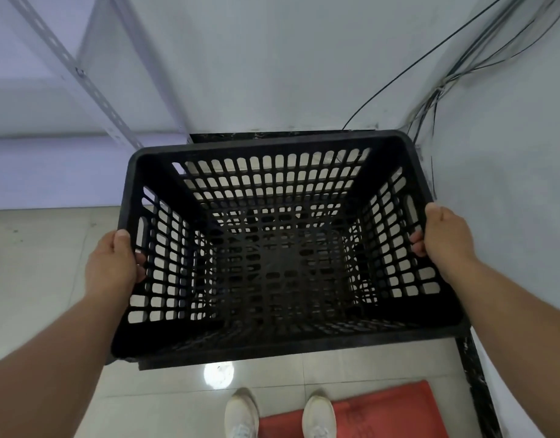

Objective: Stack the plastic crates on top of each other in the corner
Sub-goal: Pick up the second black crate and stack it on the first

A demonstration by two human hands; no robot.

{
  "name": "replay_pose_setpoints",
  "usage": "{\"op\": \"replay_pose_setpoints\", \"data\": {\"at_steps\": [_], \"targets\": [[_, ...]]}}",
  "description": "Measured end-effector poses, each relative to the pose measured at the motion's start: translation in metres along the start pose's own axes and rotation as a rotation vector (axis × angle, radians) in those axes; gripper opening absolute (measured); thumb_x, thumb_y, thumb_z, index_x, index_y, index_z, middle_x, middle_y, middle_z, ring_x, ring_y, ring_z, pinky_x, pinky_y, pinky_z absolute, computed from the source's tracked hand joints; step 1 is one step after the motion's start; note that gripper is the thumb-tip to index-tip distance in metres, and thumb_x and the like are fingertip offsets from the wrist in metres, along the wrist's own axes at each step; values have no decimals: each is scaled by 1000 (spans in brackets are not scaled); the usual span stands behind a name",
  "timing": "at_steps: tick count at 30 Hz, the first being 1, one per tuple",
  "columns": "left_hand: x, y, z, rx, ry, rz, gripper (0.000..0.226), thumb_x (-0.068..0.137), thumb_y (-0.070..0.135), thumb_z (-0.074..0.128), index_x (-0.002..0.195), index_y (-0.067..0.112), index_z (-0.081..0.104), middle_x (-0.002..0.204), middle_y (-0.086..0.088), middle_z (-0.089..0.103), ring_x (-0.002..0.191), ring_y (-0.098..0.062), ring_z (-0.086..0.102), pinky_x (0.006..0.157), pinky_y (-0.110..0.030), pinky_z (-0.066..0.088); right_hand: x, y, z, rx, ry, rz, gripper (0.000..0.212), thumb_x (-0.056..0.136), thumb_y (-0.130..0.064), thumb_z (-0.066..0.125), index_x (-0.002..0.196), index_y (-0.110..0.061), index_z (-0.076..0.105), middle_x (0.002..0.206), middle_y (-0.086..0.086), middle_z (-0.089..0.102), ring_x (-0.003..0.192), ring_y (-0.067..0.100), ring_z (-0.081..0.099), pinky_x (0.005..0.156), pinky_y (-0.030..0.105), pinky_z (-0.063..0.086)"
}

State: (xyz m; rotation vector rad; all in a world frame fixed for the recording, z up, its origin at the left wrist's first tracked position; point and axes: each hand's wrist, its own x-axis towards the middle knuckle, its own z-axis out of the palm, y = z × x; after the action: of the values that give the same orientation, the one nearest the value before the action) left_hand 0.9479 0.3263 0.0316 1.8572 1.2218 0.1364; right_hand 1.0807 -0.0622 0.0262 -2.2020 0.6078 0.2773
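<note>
A black perforated plastic crate (285,339) fills the middle of the head view, open side up, close to the room's corner. My left hand (114,263) grips its left rim with fingers through the handle slot. On the opposite side my right hand (446,235) holds the right rim the same way. Through the grid floor I see more dark lattice below, likely another crate (146,363) whose edge shows under the front left corner; whether the two touch is unclear.
White walls meet in a corner (411,128) behind the crate, with black cables (436,90) hanging down the right wall. A slotted metal shelf post (92,86) stands at the left. A red mat (383,412) and my white shoes (240,412) lie on the tiled floor.
</note>
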Motion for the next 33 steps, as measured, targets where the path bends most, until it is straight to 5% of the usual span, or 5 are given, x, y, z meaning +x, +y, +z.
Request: {"op": "replay_pose_setpoints", "data": {"at_steps": [7, 13, 25, 30, 33], "targets": [[-25, -22, -33, 251, -129, 20, 55, 99, 41, 26, 150, 19, 24, 152, -16, 34, 136, -37, 35, 112, -48, 26, -27, 7, -31, -355, -78, -156, 55, 101, -39, 25, 136, 0, 43, 135, 25, 50, 124, 38, 47, 100, 43, 35], [-52, -59, -27, 368, -10, 78, 42, 101, 38, 22, 130, 12, 37, 97, -22, 57, 89, -43, 54, 79, -49, 43, -60, 52, -18, -404, 50, -138, 33, 102, -30, 29, 110, -1, 42, 67, 8, 47, 69, 29, 48, 62, 38, 37], [-51, -67, -24, 456, 12, 71, 41, 101, 35, 23, 132, 12, 35, 91, -23, 59, 83, -42, 53, 72, -45, 37, -56, 60, -14, -491, 66, -106, 33, 101, -30, 30, 110, 0, 42, 63, 7, 45, 59, 26, 46, 60, 37, 38], [-43, -60, -37, 456, -154, 61, 60, 98, 43, 28, 150, 21, 10, 140, -27, 44, 124, -47, 44, 99, -53, 34, -60, 40, -23, -638, -49, -56, 65, 97, -42, 37, 147, -5, 18, 136, 27, 43, 121, 42, 45, 95, 50, 39], [-58, -43, -48, 514, -117, 142, 71, 95, 48, 34, 152, 17, 5, 152, -23, 26, 136, -44, 29, 108, -56, 27, -76, 27, -30, -722, -23, -152, 75, 95, -46, 40, 150, -5, 10, 146, 26, 31, 131, 41, 33, 102, 50, 34]]}}
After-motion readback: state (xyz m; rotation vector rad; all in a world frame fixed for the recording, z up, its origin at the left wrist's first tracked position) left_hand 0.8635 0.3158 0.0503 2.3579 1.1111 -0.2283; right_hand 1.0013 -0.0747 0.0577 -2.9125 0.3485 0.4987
